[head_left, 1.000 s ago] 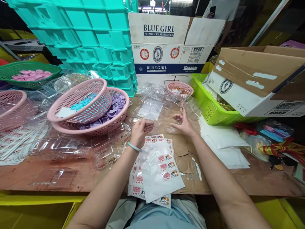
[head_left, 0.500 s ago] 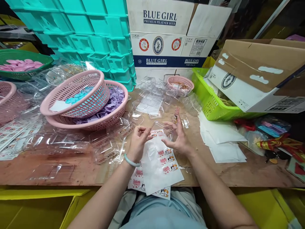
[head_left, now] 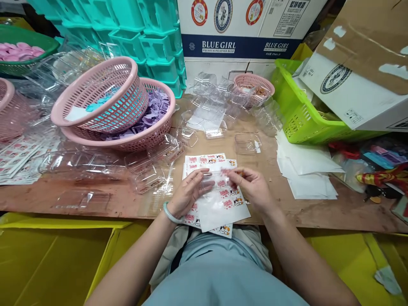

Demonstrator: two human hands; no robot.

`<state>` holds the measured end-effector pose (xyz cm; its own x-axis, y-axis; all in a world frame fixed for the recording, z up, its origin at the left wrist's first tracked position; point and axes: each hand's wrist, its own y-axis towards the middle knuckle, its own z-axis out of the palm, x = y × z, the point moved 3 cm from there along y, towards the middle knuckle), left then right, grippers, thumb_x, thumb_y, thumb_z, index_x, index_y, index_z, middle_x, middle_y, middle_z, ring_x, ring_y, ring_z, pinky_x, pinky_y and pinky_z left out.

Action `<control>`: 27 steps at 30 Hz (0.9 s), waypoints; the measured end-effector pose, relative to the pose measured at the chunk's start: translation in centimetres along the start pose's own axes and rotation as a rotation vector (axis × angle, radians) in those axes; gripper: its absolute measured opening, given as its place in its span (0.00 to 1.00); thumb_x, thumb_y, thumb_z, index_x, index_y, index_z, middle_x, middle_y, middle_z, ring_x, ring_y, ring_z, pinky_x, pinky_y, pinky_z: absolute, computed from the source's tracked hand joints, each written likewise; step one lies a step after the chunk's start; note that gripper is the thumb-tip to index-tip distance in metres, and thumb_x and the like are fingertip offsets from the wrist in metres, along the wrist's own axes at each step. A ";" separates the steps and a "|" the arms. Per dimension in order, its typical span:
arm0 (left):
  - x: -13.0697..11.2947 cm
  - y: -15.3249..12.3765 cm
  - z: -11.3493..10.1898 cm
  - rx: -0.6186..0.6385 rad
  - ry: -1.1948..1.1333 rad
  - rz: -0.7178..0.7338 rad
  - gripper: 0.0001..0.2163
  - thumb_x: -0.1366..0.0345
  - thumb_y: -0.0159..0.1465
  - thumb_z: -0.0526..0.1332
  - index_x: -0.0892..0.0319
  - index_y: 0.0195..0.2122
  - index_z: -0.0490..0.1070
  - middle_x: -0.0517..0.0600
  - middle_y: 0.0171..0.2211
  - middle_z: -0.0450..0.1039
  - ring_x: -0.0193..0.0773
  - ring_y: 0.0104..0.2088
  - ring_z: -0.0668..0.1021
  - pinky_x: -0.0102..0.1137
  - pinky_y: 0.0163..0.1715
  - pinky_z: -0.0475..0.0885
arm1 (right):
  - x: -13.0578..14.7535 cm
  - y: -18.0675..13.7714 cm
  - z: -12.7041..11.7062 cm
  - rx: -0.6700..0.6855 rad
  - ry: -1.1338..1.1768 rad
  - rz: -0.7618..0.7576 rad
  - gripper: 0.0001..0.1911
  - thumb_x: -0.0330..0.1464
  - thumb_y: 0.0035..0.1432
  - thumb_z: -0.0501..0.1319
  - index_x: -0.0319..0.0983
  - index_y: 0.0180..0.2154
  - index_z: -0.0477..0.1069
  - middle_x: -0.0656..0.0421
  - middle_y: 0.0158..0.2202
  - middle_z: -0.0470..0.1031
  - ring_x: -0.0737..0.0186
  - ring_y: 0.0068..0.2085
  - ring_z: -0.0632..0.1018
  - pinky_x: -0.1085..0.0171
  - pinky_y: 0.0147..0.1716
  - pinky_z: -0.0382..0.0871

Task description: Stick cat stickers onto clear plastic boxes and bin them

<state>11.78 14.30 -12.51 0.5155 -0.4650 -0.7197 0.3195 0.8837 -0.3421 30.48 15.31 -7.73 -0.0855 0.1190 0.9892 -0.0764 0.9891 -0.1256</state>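
My left hand [head_left: 188, 193], with a pale bangle at the wrist, holds a small clear plastic box [head_left: 211, 177] between thumb and fingers. At the right end of that box, my right hand [head_left: 253, 189] is closed in a pinch on a small printed sticker [head_left: 239, 173], partly hidden and blurred by motion. Whether the sticker touches the plastic I cannot tell. Beneath both hands lie sticker sheets [head_left: 236, 203] with pink lettering and cartoon cats. A blank whitish backing area [head_left: 212, 216] shows in their middle.
Pink baskets [head_left: 127, 68] with blue and purple pieces stand at the left among clear plastic boxes [head_left: 148, 178]. Behind are turquoise bins [head_left: 159, 46] and a beer carton [head_left: 229, 46]. White papers [head_left: 310, 187] and a green basket [head_left: 293, 106] are at the right.
My right hand has turned from spread fingers, with the sticker on a fingertip, to a pinch beside the box. The box is lower, and the view has tipped downward.
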 end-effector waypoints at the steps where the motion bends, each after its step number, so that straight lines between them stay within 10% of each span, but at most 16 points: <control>1: 0.2 0.0 -0.1 0.000 -0.003 -0.003 0.14 0.58 0.61 0.64 0.56 0.47 0.74 0.53 0.51 0.72 0.41 0.44 0.79 0.37 0.49 0.72 | -0.1 -0.6 0.6 0.057 0.001 0.064 0.17 0.47 0.52 0.66 0.39 0.31 0.75 0.61 0.23 0.74 0.66 0.25 0.72 0.66 0.27 0.69; 27: 0.4 0.1 -0.4 0.016 0.045 -0.024 0.19 0.55 0.58 0.67 0.56 0.48 0.73 0.52 0.43 0.75 0.37 0.41 0.77 0.34 0.46 0.70 | 0.8 -0.8 2.3 0.243 -0.212 0.244 0.22 0.50 0.52 0.63 0.37 0.23 0.72 0.63 0.15 0.68 0.70 0.17 0.67 0.70 0.18 0.55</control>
<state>11.73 14.18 -13.06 0.4714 -0.4831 -0.7378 0.3447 0.8710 -0.3501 28.16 14.46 -6.99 -0.3314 0.3025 0.8937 -0.2594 0.8815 -0.3945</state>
